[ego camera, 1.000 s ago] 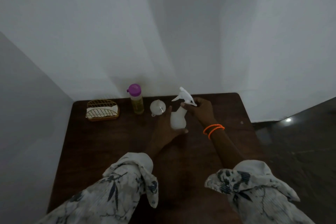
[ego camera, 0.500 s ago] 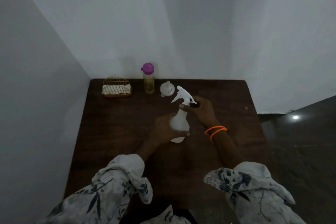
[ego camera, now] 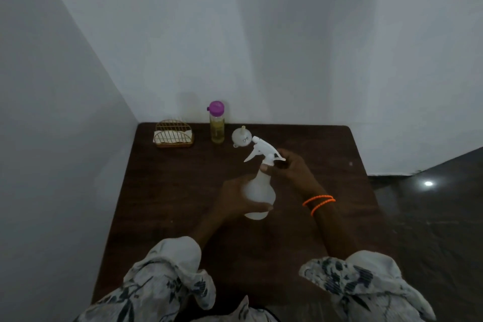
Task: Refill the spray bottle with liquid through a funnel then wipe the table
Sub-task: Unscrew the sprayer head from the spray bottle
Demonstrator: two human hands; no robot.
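Observation:
A white spray bottle (ego camera: 260,191) stands near the middle of the dark wooden table (ego camera: 167,191). My left hand (ego camera: 234,200) wraps around its round body. At the neck, just under the white trigger head (ego camera: 262,150), my right hand (ego camera: 292,167) grips the collar. A small white funnel (ego camera: 241,136) lies upside down at the back of the table. Left of the funnel stands a clear bottle of yellowish liquid (ego camera: 217,125) with a purple cap.
A gold wire holder with white cloth or napkins (ego camera: 173,134) sits at the back left. Pale walls close the table's back and left sides. Dark floor with a light glint (ego camera: 428,183) lies to the right.
The spray bottle has come from the back of the table toward the middle, with both hands staying on it. The camera has tilted, so the table's back items sit higher in view.

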